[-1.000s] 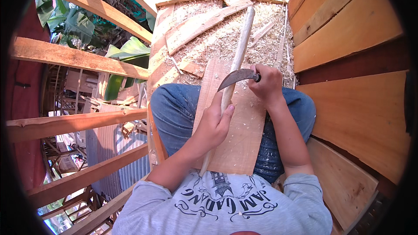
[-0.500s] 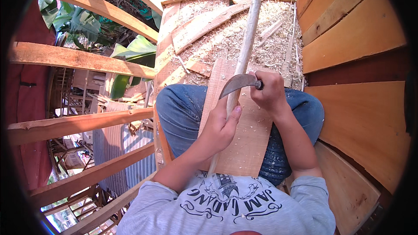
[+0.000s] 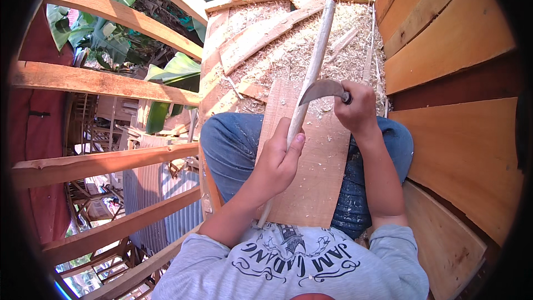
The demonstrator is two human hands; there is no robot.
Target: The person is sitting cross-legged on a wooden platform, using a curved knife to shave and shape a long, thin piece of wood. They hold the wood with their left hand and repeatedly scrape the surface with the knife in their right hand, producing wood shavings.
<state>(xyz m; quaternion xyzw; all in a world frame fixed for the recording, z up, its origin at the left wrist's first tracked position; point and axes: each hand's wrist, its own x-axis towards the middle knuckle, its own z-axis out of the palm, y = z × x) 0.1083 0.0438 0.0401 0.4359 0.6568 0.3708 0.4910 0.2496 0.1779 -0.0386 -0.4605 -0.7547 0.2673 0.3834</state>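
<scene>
A long pale wooden stick (image 3: pixel 316 58) slants across my lap, its far end over the wood shavings. My left hand (image 3: pixel 279 161) is closed around its lower part. My right hand (image 3: pixel 357 110) grips the dark handle of a sickle (image 3: pixel 326 87) with a curved metal blade. The blade's tip end meets the stick a little above my left hand. Beneath the stick, a flat wooden board (image 3: pixel 313 189) lies across my legs, with small shavings on it.
Wood shavings (image 3: pixel 300 36) and loose offcuts cover the platform ahead, with a longer plank (image 3: pixel 266 36) among them. Wooden rails (image 3: pixel 105 83) edge the left side, with a drop beyond. Orange-brown boards (image 3: pixel 455 139) form a wall close on the right.
My right hand has moved right, drawing the sickle so that less of its blade crosses the stick. The stick's lower end has shifted slightly left.
</scene>
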